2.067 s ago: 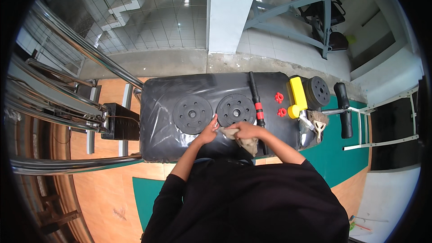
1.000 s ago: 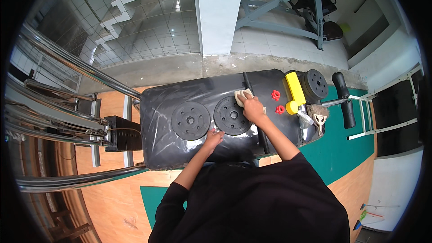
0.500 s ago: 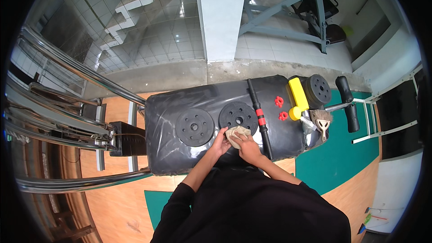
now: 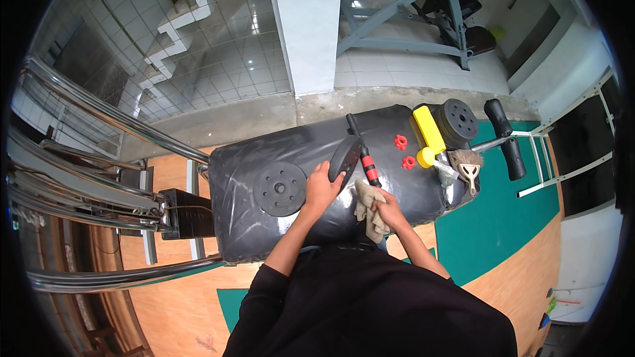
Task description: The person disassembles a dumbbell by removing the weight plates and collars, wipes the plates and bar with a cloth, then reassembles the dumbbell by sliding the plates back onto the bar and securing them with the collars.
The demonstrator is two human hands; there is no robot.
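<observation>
My left hand [image 4: 322, 187] grips the near-left rim of a black weight plate [image 4: 344, 160], which is tipped up on edge above the black padded bench [image 4: 248, 238]. My right hand [image 4: 389, 211] is closed on a crumpled beige cloth [image 4: 368, 206] that hangs beside the plate, close to the bench's near edge. A second weight plate [image 4: 280, 189] lies flat to the left of my left hand. Just beyond the raised plate, a black dumbbell bar [image 4: 369, 168] with red bands lies across the bench, its lower end hidden by the cloth.
Right of the bar are two red star-shaped nuts [image 4: 401, 142], a yellow bottle [image 4: 430, 131], a round yellow piece [image 4: 425, 157], stacked plates [image 4: 456, 123] and a wide paintbrush [image 4: 469, 170]. Chrome rails [image 4: 132, 272] flank the bench's left end; a padded roller [image 4: 507, 139] stands at its right.
The plate that lay flat is now lifted and tilted by my left hand. My right hand has moved right with the cloth, which hangs looser. The view has shifted slightly.
</observation>
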